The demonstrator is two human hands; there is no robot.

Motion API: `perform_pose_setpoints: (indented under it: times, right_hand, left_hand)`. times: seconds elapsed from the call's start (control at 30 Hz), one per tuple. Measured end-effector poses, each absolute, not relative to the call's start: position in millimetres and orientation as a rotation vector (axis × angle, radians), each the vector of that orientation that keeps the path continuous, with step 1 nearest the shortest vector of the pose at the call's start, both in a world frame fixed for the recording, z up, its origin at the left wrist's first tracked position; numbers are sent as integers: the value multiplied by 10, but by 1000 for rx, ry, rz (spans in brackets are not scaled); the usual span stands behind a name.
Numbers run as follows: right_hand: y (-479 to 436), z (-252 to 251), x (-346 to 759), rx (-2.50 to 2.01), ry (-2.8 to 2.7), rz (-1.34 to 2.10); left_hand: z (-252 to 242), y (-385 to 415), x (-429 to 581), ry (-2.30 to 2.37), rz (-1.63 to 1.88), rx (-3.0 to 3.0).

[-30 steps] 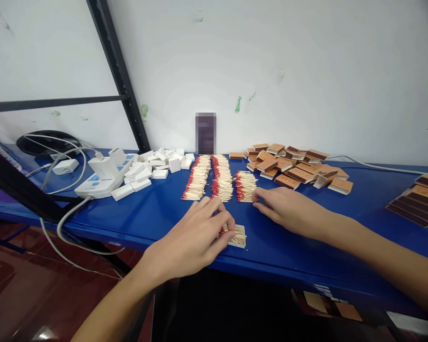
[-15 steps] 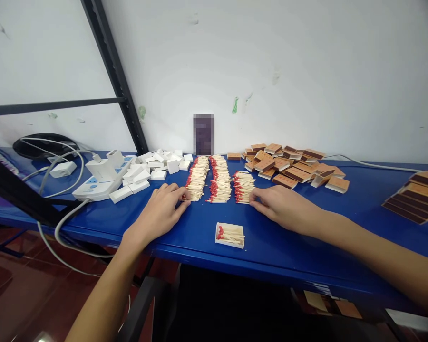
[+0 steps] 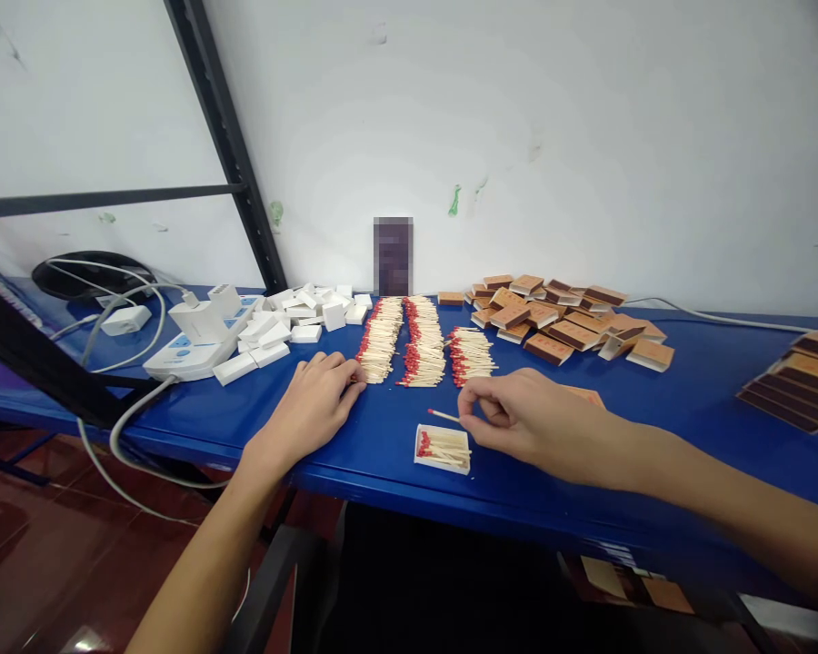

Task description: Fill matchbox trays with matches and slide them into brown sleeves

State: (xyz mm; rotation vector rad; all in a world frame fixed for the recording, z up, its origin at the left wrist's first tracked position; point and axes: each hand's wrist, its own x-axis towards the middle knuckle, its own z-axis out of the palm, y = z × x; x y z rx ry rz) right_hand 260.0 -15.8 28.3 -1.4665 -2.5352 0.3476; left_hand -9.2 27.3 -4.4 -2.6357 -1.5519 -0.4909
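My right hand (image 3: 518, 420) pinches a single red-tipped match (image 3: 443, 416) just above a small white tray (image 3: 443, 450) partly filled with matches near the front edge of the blue table (image 3: 654, 427). My left hand (image 3: 314, 409) rests on the table, its fingertips touching the near end of the leftmost of three rows of matches (image 3: 380, 341). The middle row (image 3: 423, 341) and the shorter right row (image 3: 470, 354) lie beside it.
A heap of white inner trays (image 3: 293, 313) lies at the left by a white power strip (image 3: 191, 350) with cables. Brown matchbox sleeves (image 3: 565, 318) pile up at the back right, and more boxes (image 3: 804, 377) sit at the far right. A black metal frame (image 3: 232, 154) stands on the left.
My left hand left the small tray and moved to the left row of matches. My right hand drew back from the right row with one match pinched and brought it over the tray.
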Motion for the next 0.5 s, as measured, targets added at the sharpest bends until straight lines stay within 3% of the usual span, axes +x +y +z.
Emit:
perform_pose_setpoints:
  times: [0.5]
  right_hand:
    - [-319, 242, 2567, -1151, -2576, 653]
  left_hand:
    - [-77, 262, -79, -1571, -506, -2589]
